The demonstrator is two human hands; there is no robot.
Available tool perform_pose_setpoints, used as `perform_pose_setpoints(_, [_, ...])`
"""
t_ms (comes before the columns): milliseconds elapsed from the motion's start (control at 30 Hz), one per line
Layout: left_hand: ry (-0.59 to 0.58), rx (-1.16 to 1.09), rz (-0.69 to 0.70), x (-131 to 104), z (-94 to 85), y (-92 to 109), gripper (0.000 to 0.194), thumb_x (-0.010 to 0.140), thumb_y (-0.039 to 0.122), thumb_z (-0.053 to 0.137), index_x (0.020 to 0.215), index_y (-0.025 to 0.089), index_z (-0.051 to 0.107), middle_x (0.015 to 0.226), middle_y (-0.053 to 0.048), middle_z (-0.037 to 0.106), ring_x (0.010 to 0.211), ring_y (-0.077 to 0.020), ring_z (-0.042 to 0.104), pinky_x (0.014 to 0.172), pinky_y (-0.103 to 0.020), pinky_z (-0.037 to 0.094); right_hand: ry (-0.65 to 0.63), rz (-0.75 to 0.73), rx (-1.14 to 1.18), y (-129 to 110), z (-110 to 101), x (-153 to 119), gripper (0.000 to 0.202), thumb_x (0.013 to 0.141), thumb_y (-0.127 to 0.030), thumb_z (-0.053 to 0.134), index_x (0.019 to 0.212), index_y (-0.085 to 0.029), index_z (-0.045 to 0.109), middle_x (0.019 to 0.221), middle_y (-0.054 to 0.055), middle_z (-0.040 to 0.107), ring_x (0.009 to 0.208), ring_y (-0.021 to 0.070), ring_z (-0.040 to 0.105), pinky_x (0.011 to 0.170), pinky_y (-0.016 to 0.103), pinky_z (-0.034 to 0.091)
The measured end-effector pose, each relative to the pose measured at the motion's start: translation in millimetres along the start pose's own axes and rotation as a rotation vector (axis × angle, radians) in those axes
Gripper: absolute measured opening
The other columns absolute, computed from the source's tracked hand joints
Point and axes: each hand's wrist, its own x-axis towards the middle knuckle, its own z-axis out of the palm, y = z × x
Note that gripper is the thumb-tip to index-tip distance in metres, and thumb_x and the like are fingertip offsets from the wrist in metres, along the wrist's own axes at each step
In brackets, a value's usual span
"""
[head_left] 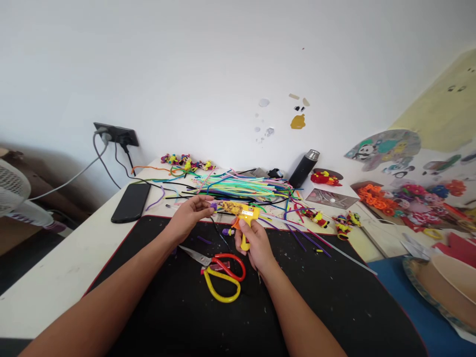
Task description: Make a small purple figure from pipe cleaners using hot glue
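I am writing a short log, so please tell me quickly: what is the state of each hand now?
Left hand: closed, pinching a small purple piece.
Right hand: closed around the handle of a yellow glue gun.

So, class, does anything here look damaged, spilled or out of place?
Yes: the yellow glue gun in the right hand has brown blotches along its barrel, perhaps scorching or dirt, while its handle looks clean.

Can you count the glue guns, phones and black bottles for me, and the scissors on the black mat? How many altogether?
Glue gun: 1
Scissors: 1 pair
Phone: 1
Black bottle: 1
Total: 4
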Motion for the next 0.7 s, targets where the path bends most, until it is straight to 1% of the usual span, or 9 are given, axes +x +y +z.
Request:
perform_pose_setpoints(167, [-0.009,0.013,0.004,0,0.1,-1,0.052,0.065,0.041,0.093,0.108,0.02,0.072,0.087,-0.001,0.072,0.085,-0.021,0.066,0.082,-0.036,0.051,-0.016,-0.001,0.069,-4,1,-2,0.043,0.089,-0.058,0.075,0.085,-0.016,0.064,0.049,-0.004,0.057,0.033,0.0069,0.04,0.034,0.019,0.025])
perform_pose_setpoints(233, [-0.015,0.018,0.014,0,-0.5,-1,0.049,0.067,0.04,0.092,0.108,0.021,0.072,0.086,-0.001,0.071,0.084,-0.0206,0.066,0.081,-0.035,0.051,-0.054,0.013,0.124,-7,0,-4,0.043,0.091,-0.058,0.073,0.09,-0.015,0.066,0.051,-0.004,0.057,0.033,0.0075,0.042,0.034,0.019,0.025])
perform_pose_setpoints(333, [-0.016,0.024,0.014,0,-1.1,-3,0.046,0.069,0.04,0.091,0.107,0.021,0.072,0.085,0.0,0.071,0.083,-0.0203,0.066,0.081,-0.035,0.051,-0.116,0.07,0.237,-12,-1,-5,0.047,0.092,-0.062,0.07,0.102,-0.016,0.069,0.058,-0.003,0.062,0.036,0.0092,0.049,0.035,0.02,0.028])
perform_pose_setpoints(433, [-0.014,0.029,-0.001,1,-0.7,-4,0.047,0.069,0.041,0.09,0.108,0.021,0.071,0.085,-0.001,0.071,0.083,-0.0204,0.065,0.081,-0.035,0.051,-0.159,0.13,0.334,-15,-4,-6,0.048,0.09,-0.062,0.072,0.103,-0.016,0.07,0.062,-0.002,0.064,0.039,0.0101,0.053,0.035,0.02,0.032])
perform_pose_setpoints(567, [-0.011,0.041,-0.011,1,0.2,-4,0.049,0.067,0.04,0.091,0.107,0.021,0.071,0.085,-0.001,0.071,0.082,-0.0209,0.066,0.08,-0.036,0.052,-0.179,0.161,0.436,-20,-5,-6,0.044,0.091,-0.059,0.072,0.1,-0.016,0.071,0.056,-0.006,0.057,0.035,0.0069,0.046,0.034,0.018,0.03])
perform_pose_setpoints(633, [-0.011,0.047,-0.015,0,0.6,-4,0.05,0.067,0.041,0.091,0.108,0.021,0.071,0.085,-0.001,0.071,0.082,-0.0211,0.066,0.08,-0.036,0.052,-0.152,0.157,0.432,-22,-3,-5,0.041,0.092,-0.056,0.072,0.097,-0.016,0.071,0.053,-0.007,0.053,0.034,0.0059,0.041,0.034,0.018,0.028])
perform_pose_setpoints(700, [-0.008,0.051,-0.017,0,1.1,-3,0.05,0.068,0.042,0.09,0.109,0.021,0.07,0.084,-0.001,0.071,0.082,-0.0212,0.066,0.079,-0.036,0.052,-0.105,0.12,0.379,-22,-1,-5,0.041,0.092,-0.056,0.073,0.095,-0.015,0.07,0.05,-0.008,0.05,0.033,0.0061,0.039,0.034,0.018,0.024])
